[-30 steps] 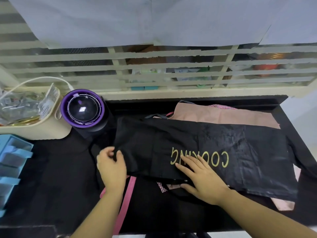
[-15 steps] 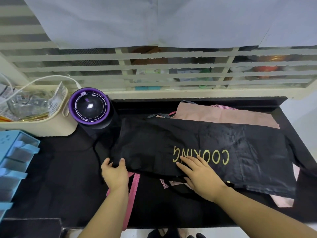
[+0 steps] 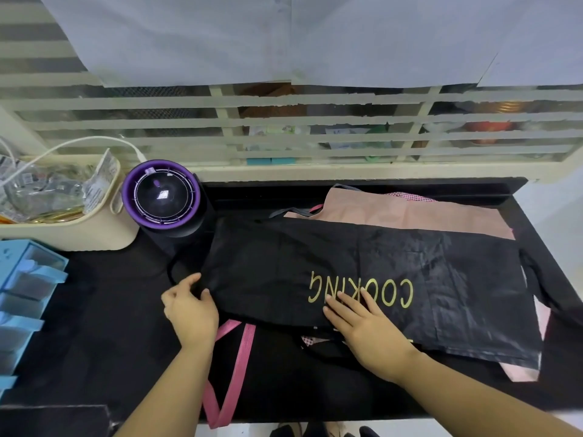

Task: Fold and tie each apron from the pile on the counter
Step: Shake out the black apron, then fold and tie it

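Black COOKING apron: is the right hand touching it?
Touching. The head view shows the right hand lying flat on the black COOKING apron, its fingers reaching onto the gold letters with no gap.

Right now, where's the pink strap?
Head view: the pink strap lies at the counter's near edge, left of centre, emerging from under the black apron just right of the left hand.

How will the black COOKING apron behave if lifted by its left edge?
Likely floppy: the black apron lies flat with creases, so it should sag from the left hand at its edge. Probably light; it looks thin. Its sheen suggests it may slide over the pink apron beneath unless the right hand pins it.
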A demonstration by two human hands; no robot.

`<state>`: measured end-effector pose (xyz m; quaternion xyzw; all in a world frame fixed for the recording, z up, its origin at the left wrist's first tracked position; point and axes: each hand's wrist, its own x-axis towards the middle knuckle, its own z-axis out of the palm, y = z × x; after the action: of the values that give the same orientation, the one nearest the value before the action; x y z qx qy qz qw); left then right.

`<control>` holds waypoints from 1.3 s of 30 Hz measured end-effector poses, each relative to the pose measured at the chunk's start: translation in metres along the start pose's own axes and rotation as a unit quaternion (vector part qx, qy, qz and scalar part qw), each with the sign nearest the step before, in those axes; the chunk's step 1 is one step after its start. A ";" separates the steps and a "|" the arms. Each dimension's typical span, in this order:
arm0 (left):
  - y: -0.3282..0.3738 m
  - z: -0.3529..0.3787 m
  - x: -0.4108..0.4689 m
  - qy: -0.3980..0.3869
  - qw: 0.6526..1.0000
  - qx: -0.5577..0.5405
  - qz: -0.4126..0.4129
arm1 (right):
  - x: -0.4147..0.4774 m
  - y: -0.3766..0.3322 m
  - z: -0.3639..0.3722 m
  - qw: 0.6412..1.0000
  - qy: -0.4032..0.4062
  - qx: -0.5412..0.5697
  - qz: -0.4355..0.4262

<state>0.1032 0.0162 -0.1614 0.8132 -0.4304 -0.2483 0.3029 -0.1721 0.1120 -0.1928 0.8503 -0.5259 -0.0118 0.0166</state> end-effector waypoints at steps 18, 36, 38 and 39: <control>0.036 0.077 -0.057 -0.366 0.753 0.374 0.399 | -0.129 0.041 0.005 0.883 0.044 0.105 0.456; 0.076 0.110 -0.106 -0.443 0.682 0.387 0.435 | -0.106 0.056 -0.045 0.072 0.414 0.513 0.748; 0.085 0.110 -0.108 -0.446 0.679 0.400 0.425 | -0.104 0.055 -0.050 0.059 0.446 0.510 0.733; 0.092 0.111 -0.108 -0.445 0.680 0.400 0.424 | -0.101 0.054 -0.051 0.053 0.451 0.529 0.717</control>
<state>-0.0760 0.0365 -0.1578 0.3816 -0.8714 -0.2299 -0.2055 -0.2639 0.1791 -0.1390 -0.3176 -0.6362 0.6731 -0.2032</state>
